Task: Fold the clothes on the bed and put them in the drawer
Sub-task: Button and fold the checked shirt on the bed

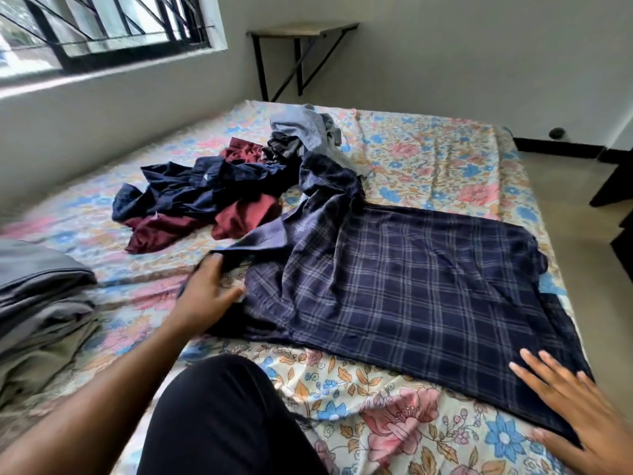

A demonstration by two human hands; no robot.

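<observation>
A navy plaid shirt (411,279) lies spread across the flowered bed sheet (428,159). My left hand (205,293) grips the shirt's left edge near the collar, fingers curled into the cloth. My right hand (575,402) lies flat, fingers straight, pressing the shirt's near right corner. Behind the shirt is a loose heap of unfolded clothes: dark navy pieces (191,190), maroon pieces (239,217) and a grey-blue checked garment (305,128).
A stack of folded grey clothes (37,310) sits at the left edge of the bed. My knee in black trousers (219,419) rests on the mattress. A small wall table (301,32) stands behind the bed, a window at upper left, floor to the right.
</observation>
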